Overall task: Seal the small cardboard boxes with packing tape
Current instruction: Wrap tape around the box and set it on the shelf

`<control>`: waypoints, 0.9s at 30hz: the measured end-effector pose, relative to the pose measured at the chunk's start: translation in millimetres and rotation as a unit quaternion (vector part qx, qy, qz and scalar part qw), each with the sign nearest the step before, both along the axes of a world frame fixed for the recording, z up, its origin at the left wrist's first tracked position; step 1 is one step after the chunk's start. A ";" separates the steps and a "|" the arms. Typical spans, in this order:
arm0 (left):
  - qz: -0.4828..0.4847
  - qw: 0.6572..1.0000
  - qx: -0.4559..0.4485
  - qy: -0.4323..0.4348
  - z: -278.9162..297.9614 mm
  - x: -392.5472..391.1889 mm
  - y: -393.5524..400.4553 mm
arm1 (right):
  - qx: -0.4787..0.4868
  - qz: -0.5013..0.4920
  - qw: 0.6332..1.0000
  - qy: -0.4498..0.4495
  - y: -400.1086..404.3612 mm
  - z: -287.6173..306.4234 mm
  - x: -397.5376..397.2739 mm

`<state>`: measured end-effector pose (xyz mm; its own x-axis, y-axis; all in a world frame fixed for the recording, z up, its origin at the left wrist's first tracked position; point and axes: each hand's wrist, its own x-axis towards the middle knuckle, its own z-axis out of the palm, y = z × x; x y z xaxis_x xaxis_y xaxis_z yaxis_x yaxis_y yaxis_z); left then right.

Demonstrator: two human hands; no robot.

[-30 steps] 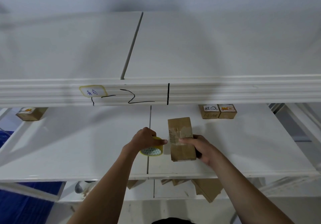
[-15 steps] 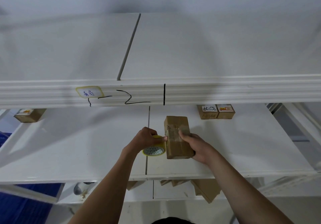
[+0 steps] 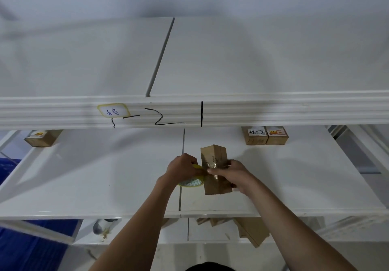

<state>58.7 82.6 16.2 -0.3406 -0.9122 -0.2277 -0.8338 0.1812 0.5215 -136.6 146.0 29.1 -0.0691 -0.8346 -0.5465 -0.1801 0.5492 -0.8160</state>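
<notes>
A small brown cardboard box (image 3: 214,155) stands on end over the white shelf (image 3: 105,176), with shiny clear tape across its middle. My right hand (image 3: 233,174) grips the box from the right, thumb lying on the tape band. My left hand (image 3: 182,168) holds a yellow-rimmed roll of packing tape (image 3: 192,182) pressed against the box's left side. The roll is mostly hidden under my fingers.
Two labelled small boxes (image 3: 264,136) sit at the back right of the shelf, another box (image 3: 42,138) at the back left. An upper shelf beam (image 3: 273,113) with black marks hangs over the work spot. Flattened cardboard (image 3: 250,228) lies on the lower shelf.
The box has turned in my right hand, showing a corner edge and the tape band. My right thumb moved onto the tape; my left hand stayed with the roll at the box's left side.
</notes>
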 end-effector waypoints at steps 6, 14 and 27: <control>-0.022 0.984 0.103 0.141 9.6 17.8 2.7 | 0.015 -0.016 1.000 -0.004 7.4 -3.4 -14.0; -0.025 0.988 0.078 0.128 5.7 23.8 -2.2 | 0.018 -0.019 1.000 -0.003 5.9 -7.7 -18.3; 0.038 0.999 0.025 -0.008 0.6 28.0 -7.4 | -0.024 0.000 0.996 -0.080 2.7 1.2 -19.2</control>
<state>86.7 75.1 16.8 -0.2657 -0.9227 -0.2793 -0.8528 0.0899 0.5144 -155.8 148.7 30.2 0.0153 -0.8601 -0.5099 -0.0443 0.5089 -0.8597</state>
